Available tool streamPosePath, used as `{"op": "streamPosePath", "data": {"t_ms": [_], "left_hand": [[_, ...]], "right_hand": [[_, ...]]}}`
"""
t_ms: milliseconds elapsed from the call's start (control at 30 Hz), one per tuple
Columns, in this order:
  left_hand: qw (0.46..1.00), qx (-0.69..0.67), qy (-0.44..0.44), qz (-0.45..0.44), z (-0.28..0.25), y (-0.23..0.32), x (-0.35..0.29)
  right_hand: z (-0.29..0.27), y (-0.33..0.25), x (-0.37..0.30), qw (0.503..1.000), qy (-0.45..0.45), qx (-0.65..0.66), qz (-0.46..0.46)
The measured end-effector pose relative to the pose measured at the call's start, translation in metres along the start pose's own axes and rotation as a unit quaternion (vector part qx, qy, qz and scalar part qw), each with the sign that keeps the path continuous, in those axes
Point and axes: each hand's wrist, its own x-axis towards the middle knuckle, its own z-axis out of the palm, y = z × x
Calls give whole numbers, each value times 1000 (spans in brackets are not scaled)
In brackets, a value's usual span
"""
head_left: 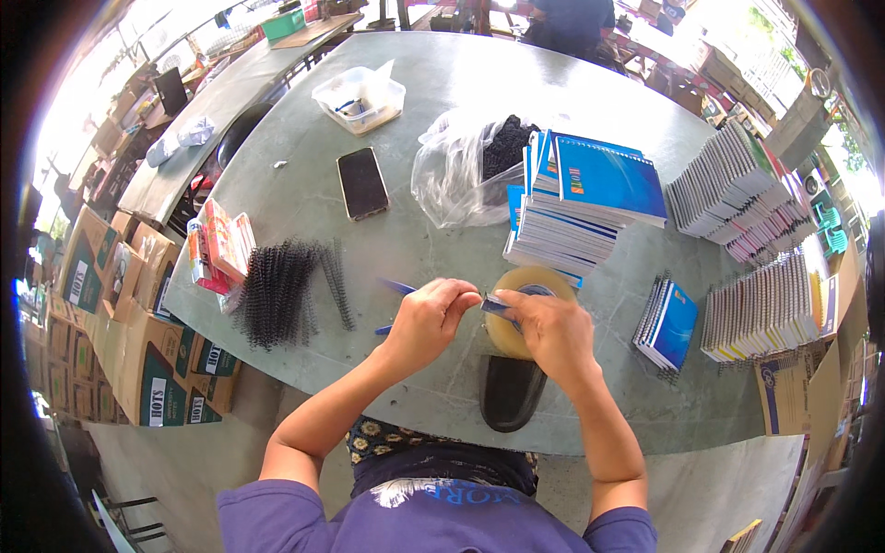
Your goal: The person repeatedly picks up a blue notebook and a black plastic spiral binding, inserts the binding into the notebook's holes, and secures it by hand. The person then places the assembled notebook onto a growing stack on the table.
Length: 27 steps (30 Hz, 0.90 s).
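Over the near middle of the table, my left hand and my right hand almost meet at the fingertips. The left fingers are pinched together; whatever is in them is too small to name. My right hand is closed, its thumb and finger on a small grey-blue piece that I cannot make out. Below the right hand is a big roll of yellowish clear tape, partly hidden by it. A black rounded base sits at the roll's near side. Blue handles show beside my left hand.
Black spiral binding coils lie left, by red packets. Beyond are a phone, a plastic tub and a clear bag. Blue-covered books are piled ahead; a small bound stack and spiral notebooks stand right.
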Motion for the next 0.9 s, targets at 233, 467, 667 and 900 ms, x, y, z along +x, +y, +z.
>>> {"op": "streamPosePath", "data": {"t_ms": [233,467,667,900], "left_hand": [[985,34,-159,-60,-15,-11,12],[971,-11,-212,-105,-25,-1,21],[990,7,-138,-28,-20,5,21],[946,258,40,194,-10,31,10]], "right_hand": [[1,-1,3,1000,6,-11,-25],[25,5,10,978,182,59,-87],[24,11,6,988,116,74,-69],[-28,50,-12,987,-12,134,92]]}}
